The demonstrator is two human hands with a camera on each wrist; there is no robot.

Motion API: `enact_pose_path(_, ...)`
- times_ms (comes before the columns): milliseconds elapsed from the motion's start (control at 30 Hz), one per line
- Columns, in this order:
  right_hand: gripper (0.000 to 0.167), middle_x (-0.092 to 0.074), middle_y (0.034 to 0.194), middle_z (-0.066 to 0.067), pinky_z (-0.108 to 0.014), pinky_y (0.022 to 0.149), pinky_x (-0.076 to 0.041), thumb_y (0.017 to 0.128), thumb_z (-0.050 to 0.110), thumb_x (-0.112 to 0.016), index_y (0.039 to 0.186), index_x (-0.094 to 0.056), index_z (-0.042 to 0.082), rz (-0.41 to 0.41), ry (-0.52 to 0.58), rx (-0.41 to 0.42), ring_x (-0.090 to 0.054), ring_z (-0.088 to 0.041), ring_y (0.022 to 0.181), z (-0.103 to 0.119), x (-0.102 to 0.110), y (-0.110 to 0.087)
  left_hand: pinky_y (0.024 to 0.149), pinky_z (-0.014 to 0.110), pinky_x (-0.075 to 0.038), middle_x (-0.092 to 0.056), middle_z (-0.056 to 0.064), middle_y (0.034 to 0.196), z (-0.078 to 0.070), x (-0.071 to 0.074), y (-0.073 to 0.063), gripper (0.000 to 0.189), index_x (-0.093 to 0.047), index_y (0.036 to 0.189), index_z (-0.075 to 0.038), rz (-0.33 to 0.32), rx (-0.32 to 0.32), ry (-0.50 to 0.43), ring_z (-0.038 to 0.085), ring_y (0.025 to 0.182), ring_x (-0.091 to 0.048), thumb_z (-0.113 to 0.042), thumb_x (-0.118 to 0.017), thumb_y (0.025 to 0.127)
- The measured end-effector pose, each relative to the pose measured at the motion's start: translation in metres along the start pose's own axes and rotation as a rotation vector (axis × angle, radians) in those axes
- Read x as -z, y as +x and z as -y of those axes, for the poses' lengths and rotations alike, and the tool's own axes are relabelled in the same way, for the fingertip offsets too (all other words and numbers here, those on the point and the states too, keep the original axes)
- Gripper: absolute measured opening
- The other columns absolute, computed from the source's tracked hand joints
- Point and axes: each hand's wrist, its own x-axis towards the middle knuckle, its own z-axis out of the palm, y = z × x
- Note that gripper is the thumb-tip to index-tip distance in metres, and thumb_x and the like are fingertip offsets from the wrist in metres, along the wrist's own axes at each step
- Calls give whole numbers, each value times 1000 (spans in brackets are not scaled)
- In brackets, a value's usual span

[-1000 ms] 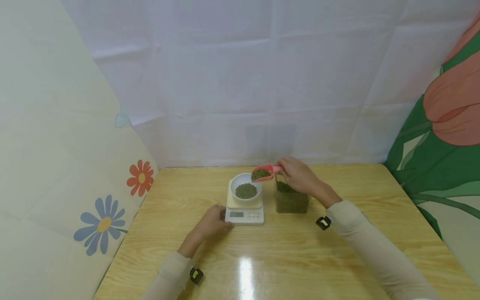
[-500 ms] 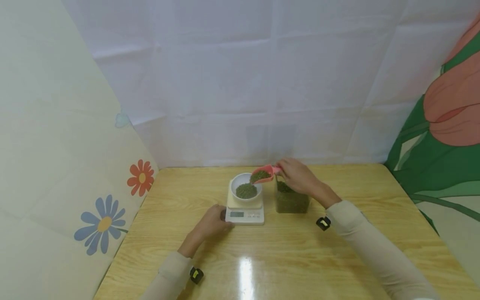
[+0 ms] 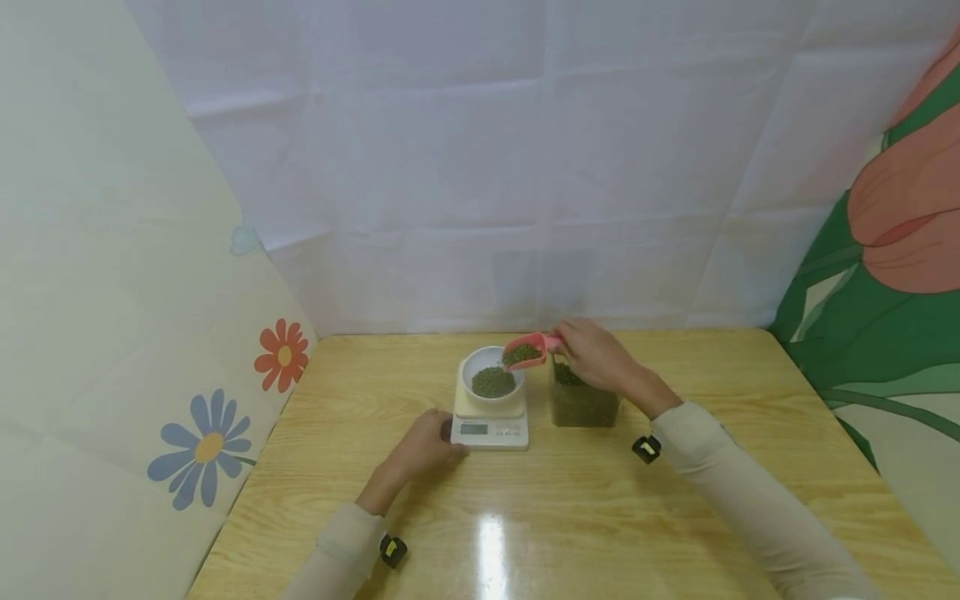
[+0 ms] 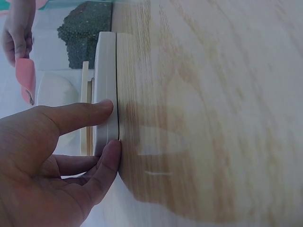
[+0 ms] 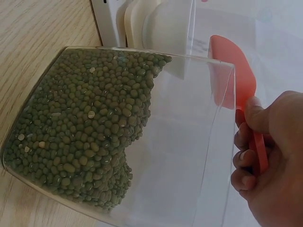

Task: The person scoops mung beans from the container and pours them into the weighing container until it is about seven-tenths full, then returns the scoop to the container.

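My right hand [image 3: 596,354] grips the handle of a pink-red scoop [image 5: 241,71] loaded with green mung beans. The scoop is tilted, its lip over the right rim of a white bowl [image 3: 471,364], where a heap of mung beans [image 3: 492,382] lies. Under the bowl is a white kitchen scale [image 3: 489,442], its display too small to read. My left hand [image 3: 423,443] holds the scale's near left corner, thumb [image 4: 102,109] and fingers against its side. Below my right hand stands a clear square container [image 3: 585,408], partly filled with mung beans [image 5: 85,123].
The wooden table [image 3: 585,517] carries the scale and container side by side, a narrow gap between them. A white cloth backdrop [image 3: 450,167] rises behind the table's far edge. Flower-printed panels [image 3: 90,250] flank the table on both sides.
The scoop has shifted slightly left and down over the bowl's rim and tipped a little more. My left hand, the scale and the container stay in place.
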Motion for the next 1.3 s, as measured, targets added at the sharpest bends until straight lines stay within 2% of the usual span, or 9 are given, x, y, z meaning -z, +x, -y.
enact_pose_path(300, 21, -71, 110, -14, -51, 94, -59, 105, 16, -66, 117, -70, -1, 8, 0, -6, -68, -34, 105, 2, 0, -1, 87, 38, -60, -69, 7, 102, 0, 0, 0, 36, -74, 117, 0, 5, 2, -15, 19, 92, -62, -11, -86, 85)
enact_pose_path(533, 21, -72, 111, -14, -52, 94, -59, 105, 17, -66, 116, -71, 0, 7, -5, -5, -68, -35, 106, 2, -1, 0, 83, 36, -58, -65, 6, 99, -2, -1, 0, 36, -74, 116, 1, -1, 24, -10, 19, 90, -58, -12, -86, 84)
enact_pose_path(733, 22, -71, 110, -13, -51, 93, -59, 105, 19, -66, 116, -71, 1, 16, -7, -9, -68, -34, 106, 4, 0, -1, 85, 37, -59, -66, 7, 101, -1, 0, -1, 36, -74, 116, 1, 0, 11, -16, 19, 91, -59, -11, -87, 84)
enact_pose_path(1033, 25, -73, 114, -16, -54, 96, -58, 106, 20, -66, 119, -70, 0, 33, -14, -7, -68, -37, 108, 5, 1, 0, 79, 35, -58, -66, 7, 96, -4, 1, -2, 36, -74, 113, 3, -8, -12, -1, 19, 88, -59, -10, -87, 83)
enact_pose_path(1300, 27, -73, 115, -16, -53, 95, -59, 106, 22, -66, 120, -71, 0, 40, -11, -10, -68, -37, 109, 8, 3, 0, 83, 38, -59, -68, 8, 99, -4, 1, -2, 37, -74, 115, 3, -3, -19, -10, 20, 91, -60, -9, -88, 83)
